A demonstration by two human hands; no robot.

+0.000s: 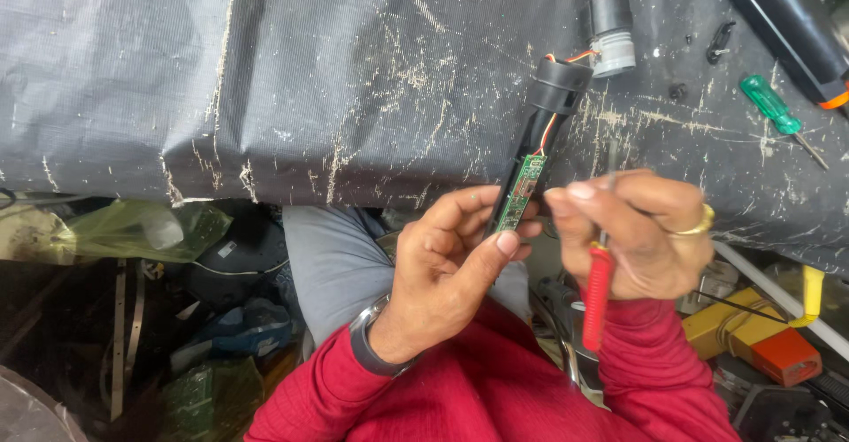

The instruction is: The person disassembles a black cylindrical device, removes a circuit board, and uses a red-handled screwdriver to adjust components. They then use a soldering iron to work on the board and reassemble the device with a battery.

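Observation:
My left hand (447, 261) grips the lower end of an opened black tube-shaped device (550, 97). A narrow green circuit board (522, 190) lies exposed in its open side. Red and white wires run from it up to a small grey motor (612, 40) lying on the black worktop (309, 80). My right hand (641, 230) holds a red-handled screwdriver (597, 296), its thin shaft pointing up beside the board. A gold ring sits on one finger of that hand, a dark watch on my left wrist.
A green-handled screwdriver (774, 106) lies at the right of the scratched worktop, near a black and orange tool (791, 22). Small black parts (718, 42) lie near the motor. Below the table edge are plastic bags (133, 230), scrap boards and a yellow-orange block (761, 336).

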